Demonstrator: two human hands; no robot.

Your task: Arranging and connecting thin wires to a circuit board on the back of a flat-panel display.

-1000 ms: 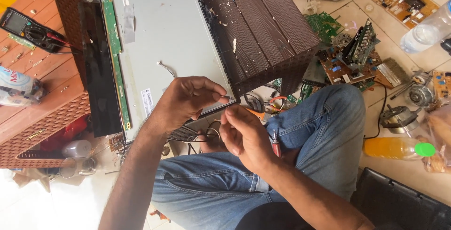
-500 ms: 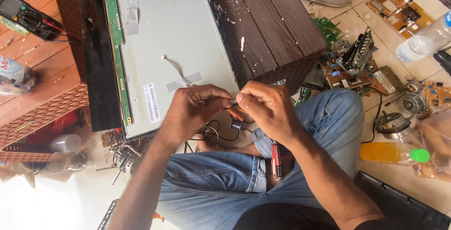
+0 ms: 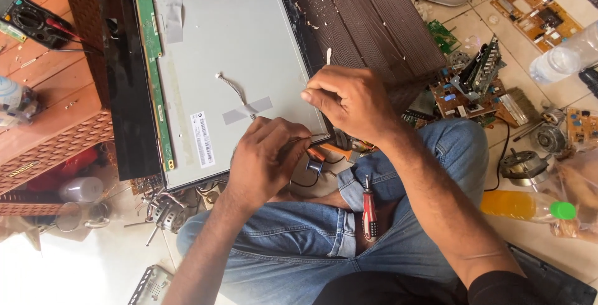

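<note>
1. Sitting cross-legged in blue denim, you have a red-and-black striped screwdriver (image 3: 369, 213) lying in your lap, its long axis running up and down the head view, tip toward the panel.
2. Your left hand (image 3: 268, 159) is curled shut at the near corner of the panel, pinching something thin; whether it is wire or solder is too small to tell. A small spool (image 3: 316, 167) and an orange-handled tool (image 3: 333, 151) sit just beyond the knuckles, half hidden.
3. Your right hand (image 3: 349, 101) is closed too, fingertips pressed together over the panel's right edge; what they hold is hidden.
4. The flat grey metal panel (image 3: 212, 62) lies face down, long axis running away from you, smooth and dull. A thin white cable (image 3: 233, 87) is taped to it with a grey strip. A narrow green circuit strip (image 3: 151, 68) runs along its left side beside a glossy black bezel (image 3: 123, 87).
5. Farther off, a multimeter (image 3: 28, 18) rests on reddish wood at left; a dark plank table (image 3: 367, 12) scattered with chips stands at right.
6. Circuit boards (image 3: 473, 81) and an orange bottle (image 3: 526, 206) litter the tiles; the bottle's far end is cut off.
</note>
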